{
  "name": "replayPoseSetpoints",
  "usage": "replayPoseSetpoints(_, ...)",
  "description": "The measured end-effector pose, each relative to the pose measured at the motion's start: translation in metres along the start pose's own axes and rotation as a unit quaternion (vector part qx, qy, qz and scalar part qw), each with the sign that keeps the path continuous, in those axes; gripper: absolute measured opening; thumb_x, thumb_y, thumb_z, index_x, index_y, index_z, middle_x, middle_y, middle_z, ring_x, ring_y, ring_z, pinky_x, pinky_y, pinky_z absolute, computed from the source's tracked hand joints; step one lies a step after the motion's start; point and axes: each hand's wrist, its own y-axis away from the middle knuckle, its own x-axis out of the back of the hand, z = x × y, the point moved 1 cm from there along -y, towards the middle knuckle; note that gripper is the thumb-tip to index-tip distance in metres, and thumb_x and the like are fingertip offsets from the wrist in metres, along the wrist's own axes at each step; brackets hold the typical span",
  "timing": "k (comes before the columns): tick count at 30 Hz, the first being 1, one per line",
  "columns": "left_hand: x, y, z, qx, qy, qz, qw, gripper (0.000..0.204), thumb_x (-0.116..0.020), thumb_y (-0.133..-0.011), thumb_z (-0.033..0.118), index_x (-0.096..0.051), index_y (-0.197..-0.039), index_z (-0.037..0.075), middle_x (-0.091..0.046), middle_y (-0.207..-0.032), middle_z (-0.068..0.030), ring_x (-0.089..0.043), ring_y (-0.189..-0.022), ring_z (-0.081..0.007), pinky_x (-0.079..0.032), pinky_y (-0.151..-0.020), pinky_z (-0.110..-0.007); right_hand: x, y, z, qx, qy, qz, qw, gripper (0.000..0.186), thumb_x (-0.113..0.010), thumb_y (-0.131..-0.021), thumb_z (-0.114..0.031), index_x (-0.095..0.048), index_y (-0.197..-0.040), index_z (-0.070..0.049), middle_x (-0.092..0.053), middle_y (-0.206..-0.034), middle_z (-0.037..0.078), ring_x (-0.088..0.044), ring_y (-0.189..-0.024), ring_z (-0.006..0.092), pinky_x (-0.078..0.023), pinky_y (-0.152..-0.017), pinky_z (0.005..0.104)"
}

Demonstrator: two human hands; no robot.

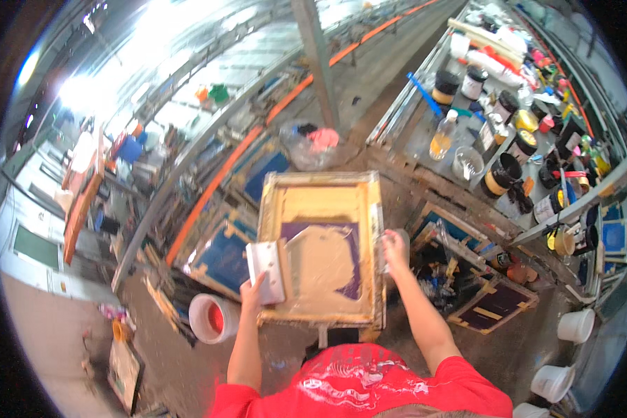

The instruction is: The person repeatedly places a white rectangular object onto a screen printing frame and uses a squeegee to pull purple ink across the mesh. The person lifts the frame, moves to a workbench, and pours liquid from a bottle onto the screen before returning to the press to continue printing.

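In front of my body is a screen-printing frame [377, 209], its mesh partly covered with beige paste over a purple area. My right hand [395, 254] is closed on the frame's right side rail. At the frame's lower left, my left hand [251, 292] grips a flat white squeegee-like blade [259, 261] with a light brown edge. That blade overlaps the left rail and the edge of the paste; whether it touches the mesh I cannot tell.
A white bucket [203, 327] with red contents stands left of my left forearm. To the right is a bench crowded with ink jars [503, 174] and a bottle of yellowish liquid [442, 136]. More framed screens [494, 306] lean below it. White buckets [575, 325] line the right side.
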Motion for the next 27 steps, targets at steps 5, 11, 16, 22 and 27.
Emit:
replayPoseSetpoints(5, 0.073, -0.019, 0.079, -0.046, 0.011, 0.043, 0.998, 0.047, -0.075, -0.091, 0.038, -0.07, -0.11, -0.005, -0.071, -0.097, -0.0065, -0.067, -0.081, -0.014, -0.053, -0.07, -0.03, -0.102, 0.026, -0.07, -0.004, 0.007, -0.127, 0.992, 0.026, -0.067, -0.096, -0.017, -0.066, -0.121, -0.01, -0.065, -0.107, 0.002, -0.057, -0.097, 0.0128, -0.046, -0.089, 0.0285)
replayPoseSetpoints(11, 0.131, -0.079, 0.172, -0.039, 0.029, 0.091, 0.995, 0.045, -0.07, -0.096, 0.035, -0.066, -0.115, -0.005, -0.072, -0.104, -0.0109, -0.071, -0.086, -0.02, -0.056, -0.077, -0.035, -0.207, 0.011, -0.159, -0.015, -0.03, -0.227, 0.973, 0.021, -0.064, -0.099, -0.018, -0.066, -0.117, -0.009, -0.053, -0.087, -0.008, -0.043, -0.069, 0.0032, -0.037, -0.062, 0.0195)
replayPoseSetpoints(16, 0.132, -0.151, 0.262, -0.061, 0.045, 0.02, 0.997, 0.044, -0.069, -0.097, 0.035, -0.066, -0.115, -0.005, -0.072, -0.105, -0.0089, -0.071, -0.087, -0.0184, -0.057, -0.077, -0.034, -0.264, -0.028, -0.228, -0.014, -0.086, -0.211, 0.974, 0.021, -0.065, -0.098, -0.016, -0.066, -0.117, -0.007, -0.054, -0.084, -0.005, -0.043, -0.068, 0.0051, -0.037, -0.06, 0.0201)
replayPoseSetpoints(22, 0.079, -0.243, 0.371, -0.09, 0.049, -0.085, 0.991, 0.045, -0.07, -0.097, 0.032, -0.063, -0.119, -0.007, -0.07, -0.109, -0.0087, -0.068, -0.092, -0.0149, -0.054, -0.08, -0.029, -0.267, -0.067, -0.296, 0.032, -0.169, -0.131, 0.976, 0.023, -0.065, -0.097, -0.014, -0.065, -0.118, -0.005, -0.056, -0.084, -0.001, -0.044, -0.063, 0.0041, -0.039, -0.054, 0.0191)
replayPoseSetpoints(27, -0.009, -0.316, 0.425, -0.074, 0.06, -0.217, 0.971, 0.053, -0.068, -0.098, 0.031, -0.057, -0.124, -0.014, -0.068, -0.117, -0.0148, -0.068, -0.101, -0.0191, -0.055, -0.086, -0.032, -0.239, -0.088, -0.357, 0.093, -0.121, -0.057, 0.987, 0.024, -0.064, -0.097, -0.018, -0.061, -0.118, -0.005, -0.058, -0.087, 0.003, -0.046, -0.065, 0.0058, -0.04, -0.057, 0.0212)
